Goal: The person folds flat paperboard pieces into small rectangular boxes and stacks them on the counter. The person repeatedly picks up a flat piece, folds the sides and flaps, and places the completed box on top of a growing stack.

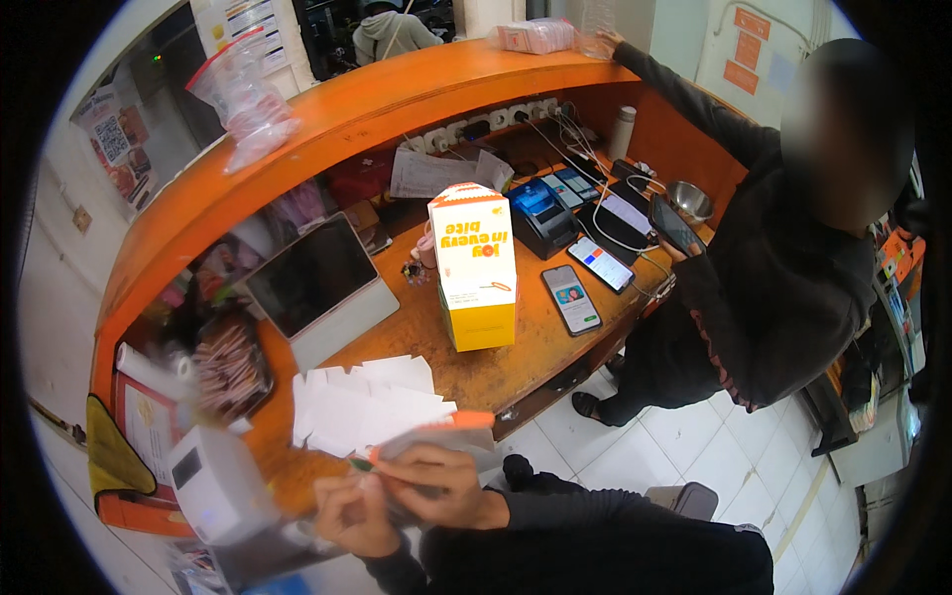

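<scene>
Centrally, in the lower part of the view, the person's two bare hands meet before the near edge of the tabletop [456, 382]. The right hand [436, 483], its fingers bent, appears to grasp an orange-edged paper piece [462, 420], whose pale panel shows beyond the knuckles. The left hand [357, 516] has its fingertips drawn together close to those of the right; it is blurred, and whether it pinches anything cannot be told. A small green bit [361, 464] shows at the meeting fingertips; which hand has it is unclear.

Just past the hands, near the tabletop's near edge, lie overlapping white papers [369, 402]. A white and yellow carton [476, 268] is on the tabletop farther in, between the tablet [312, 278] toward the left edge and a phone [572, 299] toward the right. A white printer [218, 486] sits by the near left corner.

For good handling, the paper piece is best steadied by the right hand on its firm edge, while the left works with the fingertips only, lightly, so that the panel does not crease. Both wrists should stay close together and level, clear of the loose papers, which could easily be brushed aside. Because fine work at the fingertips is easily fumbled, slow, small movements would probably serve best.
</scene>
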### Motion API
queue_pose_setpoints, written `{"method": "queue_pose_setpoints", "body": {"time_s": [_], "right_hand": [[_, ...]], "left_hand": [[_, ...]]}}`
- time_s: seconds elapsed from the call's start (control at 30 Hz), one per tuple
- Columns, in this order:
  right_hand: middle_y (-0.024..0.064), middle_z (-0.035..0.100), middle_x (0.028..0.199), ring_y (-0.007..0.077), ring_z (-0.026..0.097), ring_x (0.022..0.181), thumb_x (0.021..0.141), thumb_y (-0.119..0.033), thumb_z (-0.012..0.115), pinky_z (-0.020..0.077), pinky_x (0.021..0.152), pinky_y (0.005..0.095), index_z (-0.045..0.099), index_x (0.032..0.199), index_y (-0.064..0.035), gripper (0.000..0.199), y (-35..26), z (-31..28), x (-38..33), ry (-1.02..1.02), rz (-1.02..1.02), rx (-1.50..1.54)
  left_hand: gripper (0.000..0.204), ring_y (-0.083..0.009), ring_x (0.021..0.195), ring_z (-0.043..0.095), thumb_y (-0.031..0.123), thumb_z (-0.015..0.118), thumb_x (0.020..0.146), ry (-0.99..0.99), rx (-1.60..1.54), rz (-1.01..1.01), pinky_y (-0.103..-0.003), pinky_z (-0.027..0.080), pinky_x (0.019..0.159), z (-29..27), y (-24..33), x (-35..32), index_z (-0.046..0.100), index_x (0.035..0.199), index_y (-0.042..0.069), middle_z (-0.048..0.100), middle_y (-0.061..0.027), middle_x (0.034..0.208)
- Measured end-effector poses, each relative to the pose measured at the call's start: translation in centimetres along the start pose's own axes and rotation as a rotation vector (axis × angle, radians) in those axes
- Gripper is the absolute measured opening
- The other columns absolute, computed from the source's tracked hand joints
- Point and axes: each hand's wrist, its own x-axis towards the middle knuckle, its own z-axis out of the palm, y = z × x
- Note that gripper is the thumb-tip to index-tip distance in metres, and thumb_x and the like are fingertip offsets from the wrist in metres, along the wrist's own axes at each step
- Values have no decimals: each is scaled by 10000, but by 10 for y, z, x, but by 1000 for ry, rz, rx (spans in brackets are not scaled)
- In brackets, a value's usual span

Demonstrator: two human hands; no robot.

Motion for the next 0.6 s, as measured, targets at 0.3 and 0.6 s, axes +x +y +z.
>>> {"method": "queue_pose_setpoints", "body": {"time_s": [0.3,0.6], "right_hand": [[106,705,931,128,694,860,834,41,687,571,785,250,639,1035,64,208,23,-16,4,74,320,377],[87,685,884,115,676,822,803,106,669,550,763,238,636,956,58,163,26,-23,6,115,288,280]], "left_hand": [[140,-281,883,673,-95,759,719,-210,23,81,-400,532,904,19,17,-1,660,781,-17,564,-112,859],[140,-313,921,670,-114,743,724,-262,20,15,-441,542,904,21,19,0,665,802,-28,564,-121,865]]}}
